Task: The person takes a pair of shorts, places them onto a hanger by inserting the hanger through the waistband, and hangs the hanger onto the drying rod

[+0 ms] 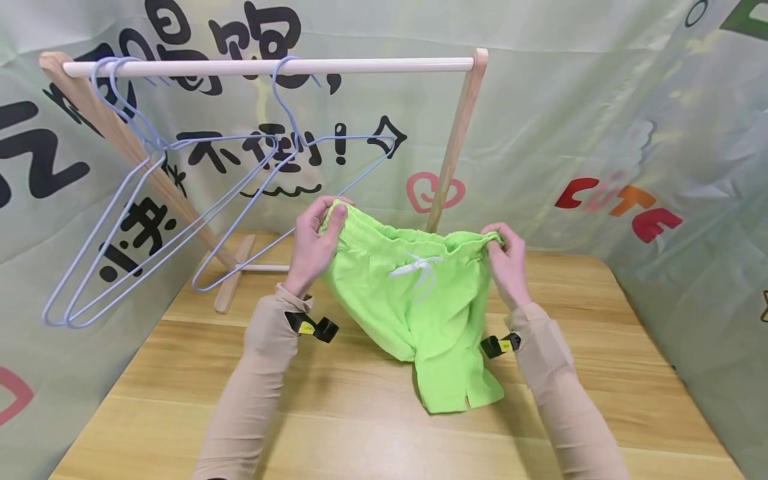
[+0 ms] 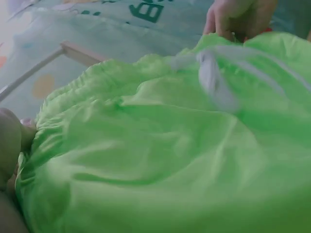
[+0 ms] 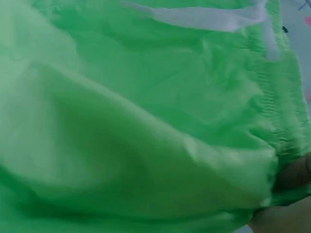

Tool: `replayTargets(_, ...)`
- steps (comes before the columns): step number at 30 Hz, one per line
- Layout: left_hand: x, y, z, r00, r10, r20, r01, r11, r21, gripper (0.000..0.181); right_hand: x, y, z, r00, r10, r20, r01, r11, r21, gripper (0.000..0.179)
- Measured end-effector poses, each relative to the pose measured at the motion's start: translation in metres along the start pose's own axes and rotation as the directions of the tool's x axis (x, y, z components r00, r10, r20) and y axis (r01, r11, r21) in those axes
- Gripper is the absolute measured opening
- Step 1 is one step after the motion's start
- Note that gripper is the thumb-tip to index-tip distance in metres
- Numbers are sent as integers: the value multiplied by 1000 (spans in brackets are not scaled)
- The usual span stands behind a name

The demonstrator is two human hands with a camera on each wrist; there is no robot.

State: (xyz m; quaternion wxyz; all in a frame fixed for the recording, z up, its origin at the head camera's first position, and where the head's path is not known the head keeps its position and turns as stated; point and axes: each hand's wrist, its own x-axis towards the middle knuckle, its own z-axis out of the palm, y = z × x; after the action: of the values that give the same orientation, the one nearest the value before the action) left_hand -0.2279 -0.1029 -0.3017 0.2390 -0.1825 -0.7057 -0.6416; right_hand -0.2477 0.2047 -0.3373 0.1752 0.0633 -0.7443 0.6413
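Observation:
Bright green shorts (image 1: 384,293) with an elastic waistband and a white drawstring bow (image 1: 420,265) are held up above the table. My left hand (image 1: 316,240) pinches one end of the waistband, thumb in front. At the other end, my right hand (image 1: 507,257) grips the waistband with its fingertips folded over the edge. The legs of the shorts hang down, one lower than the other. In the left wrist view, the shorts (image 2: 146,160) fill most of the picture, with the right hand (image 2: 243,17) at the far end. Green cloth (image 3: 146,116) covers the right wrist view.
A wooden rack (image 1: 459,127) with a white rail (image 1: 372,65) stands behind at left. Two blue hangers (image 1: 120,267) hang close together at its left end. A third blue hanger (image 1: 240,220) hangs near mid-rail, close to my left hand. The wooden table (image 1: 576,320) lies below.

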Motion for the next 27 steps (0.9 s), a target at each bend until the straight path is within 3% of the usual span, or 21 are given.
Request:
replayTargets(4, 9, 9, -3, 988, 130, -89, -133, 991, -29, 17, 11, -19, -3, 998, -61, -27, 62, 997, 48, 39)
replayTargets(8, 12, 13, -6, 977, 163, -134, -169, 985, -35, 19, 17, -36, -6, 992, -129, -7, 129, 987, 93, 36)
replayTargets(10, 11, 11, -8, 984, 122, -128, -130, 990, -53, 19, 17, -38, -8, 991, -133, 18, 130, 985, 114, 31)
replayTargets(14, 1, -3, -13, 996, -67, -51, 64, 996, -62, 19, 9, -26, -13, 988, -96, 118, 86, 993, 82, 23)
replayTargets(18, -15, -22, -16, 971, -236, 41, 234, 971, 41, 22, -5, 1, -21, 962, -4, 272, 17, 999, -44, 19)
replayTargets(21, -29, -34, -16, 949, -300, 101, 286, 949, 134, 24, -15, 21, -24, 945, 58, 323, -27, 995, -98, 29)
replayTargets(23, -37, -41, -16, 937, -328, 122, 303, 934, 188, 25, -20, 31, -24, 945, 85, 316, -51, 992, -114, 33)
replayTargets(27, -50, -56, -18, 930, -355, 94, 312, 899, 306, 26, -28, 44, -23, 955, 121, 271, -74, 981, -178, 33)
